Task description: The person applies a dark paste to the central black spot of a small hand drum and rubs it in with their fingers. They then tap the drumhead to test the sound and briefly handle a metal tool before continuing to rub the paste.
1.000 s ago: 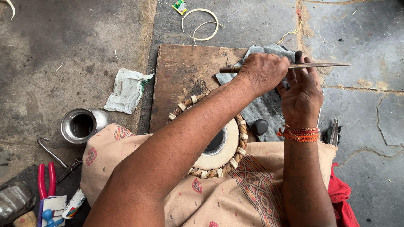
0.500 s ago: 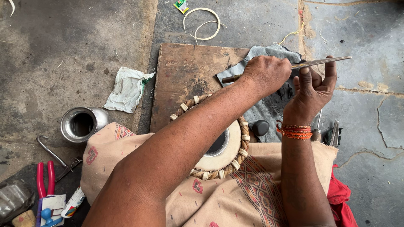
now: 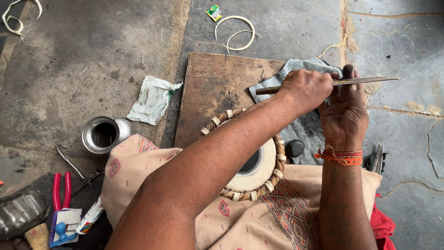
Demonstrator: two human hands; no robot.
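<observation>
1. Nearest, a beige patterned cloth [image 3: 259,217] covers the person's lap, with a red cloth [image 3: 384,227] showing at its right edge.
2. On the lap rests a small drum [image 3: 252,169], its pale head with a black centre ringed by braided straps; the left forearm crosses over it.
3. On the floor at the near left lie red-handled pliers [image 3: 60,190], a metal hook [image 3: 69,162] and, a little farther, a steel cup [image 3: 102,134].
4. Just right of the drum sits a small dark rounded stone [image 3: 295,148] on a grey cloth [image 3: 300,125], and another plier-like tool [image 3: 378,159] lies at the far right edge of the lap.
5. The right hand [image 3: 344,113], with an orange thread band at the wrist, is raised palm toward the camera, fingers partly curled; its thumb and fingertips touch the flat metal blade of a long file [image 3: 365,80].
6. The left hand [image 3: 307,90] is closed tight around the file's middle, the brownish handle end sticking out to the left. The two hands sit together, touching, above the grey cloth.
7. Under them lies a wooden board [image 3: 212,92] on the concrete floor [image 3: 69,60].
8. Left of the board is a crumpled white wrapper [image 3: 152,99]; beyond it, curls of pale strip [image 3: 236,32].
</observation>
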